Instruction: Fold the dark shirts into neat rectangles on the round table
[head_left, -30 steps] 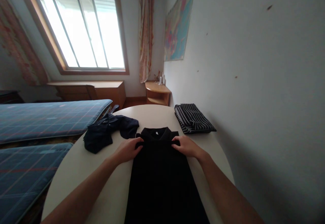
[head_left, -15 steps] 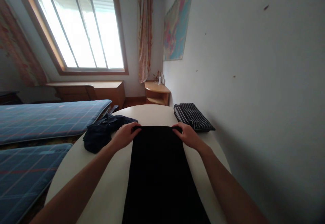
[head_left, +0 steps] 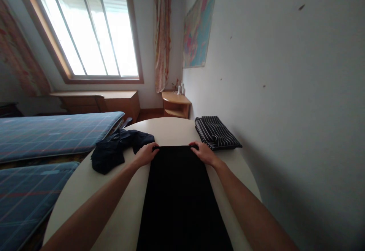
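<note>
Head view: black cloth (head_left: 182,198) lies lengthwise on the table (head_left: 171,129), its near end running out of sight below. At the black cloth's far left corner, the left hand (head_left: 146,155) is pinched on the fabric; at its far right corner, the right hand (head_left: 204,153) is pinched likewise. Between them the far edge looks nearly straight; whether it touches the table I cannot tell.

Left of the black cloth lies navy cloth (head_left: 108,155), rumpled, near the left hand. Right of its far edge sits striped cloth (head_left: 219,131), folded, just beyond the right hand.

My judgement of the risks: uneven pull could skew the black cloth, and one loosened pinch would let that corner sag or crease. A wide swing of the right hand might knock the striped cloth out of its fold; the left could snag the navy cloth.
</note>
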`<state>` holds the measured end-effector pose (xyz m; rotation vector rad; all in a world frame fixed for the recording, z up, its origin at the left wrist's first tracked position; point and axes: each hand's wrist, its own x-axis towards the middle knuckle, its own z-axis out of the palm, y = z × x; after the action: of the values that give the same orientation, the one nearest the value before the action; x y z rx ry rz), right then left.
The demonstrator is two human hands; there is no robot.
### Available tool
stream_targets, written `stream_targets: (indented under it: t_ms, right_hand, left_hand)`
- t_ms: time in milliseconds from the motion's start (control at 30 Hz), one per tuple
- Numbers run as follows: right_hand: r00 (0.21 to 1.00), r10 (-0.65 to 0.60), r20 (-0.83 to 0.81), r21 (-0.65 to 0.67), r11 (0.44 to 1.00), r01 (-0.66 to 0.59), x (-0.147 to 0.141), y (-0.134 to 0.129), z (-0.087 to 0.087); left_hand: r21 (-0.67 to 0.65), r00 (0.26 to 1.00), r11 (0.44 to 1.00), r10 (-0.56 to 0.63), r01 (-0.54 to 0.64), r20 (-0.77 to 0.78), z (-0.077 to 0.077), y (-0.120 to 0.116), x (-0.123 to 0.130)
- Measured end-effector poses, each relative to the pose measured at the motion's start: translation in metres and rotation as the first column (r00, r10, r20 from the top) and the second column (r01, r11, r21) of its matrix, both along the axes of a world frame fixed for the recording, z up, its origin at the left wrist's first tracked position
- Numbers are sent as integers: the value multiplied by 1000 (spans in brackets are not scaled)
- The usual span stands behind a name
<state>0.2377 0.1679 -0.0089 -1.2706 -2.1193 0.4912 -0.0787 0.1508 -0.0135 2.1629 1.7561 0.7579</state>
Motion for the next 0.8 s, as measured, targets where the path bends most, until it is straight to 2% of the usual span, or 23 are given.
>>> stream_targets:
  t_ms: [233, 300, 400, 500, 567, 700, 800]
  right_hand:
    - [985, -55, -167, 112, 991, 74, 5, -3, 27]
    - [984, -72, -163, 118, 989, 92, 3, 2, 24]
    - [996, -84, -32, 67, 994, 86, -2, 9, 9]
    - [988, -87, 127, 87, 993, 76, -11, 11, -4]
    - [980, -86, 181, 130, 990, 62, -18, 11, -8]
    - [968, 36, 250, 118, 991, -67, -34, 6, -7]
    - [946, 99, 308, 73, 989, -127, -44, 3, -9]
  left_hand:
    - [87, 990, 996, 24, -36, 140, 21, 8, 1]
    - [78, 990, 994, 70, -80, 126, 21, 9, 5]
    - [76, 990, 990, 116, -123, 84, 16, 2, 17]
    - [159, 989, 978, 143, -137, -26, 14, -22, 36]
    - [197, 986, 978, 101, -73, -135, 13, -47, 52]
    - [107, 967, 990, -67, 96, -244, 4, -95, 83]
    - [0, 938, 984, -169, 177, -302, -8, -114, 95]
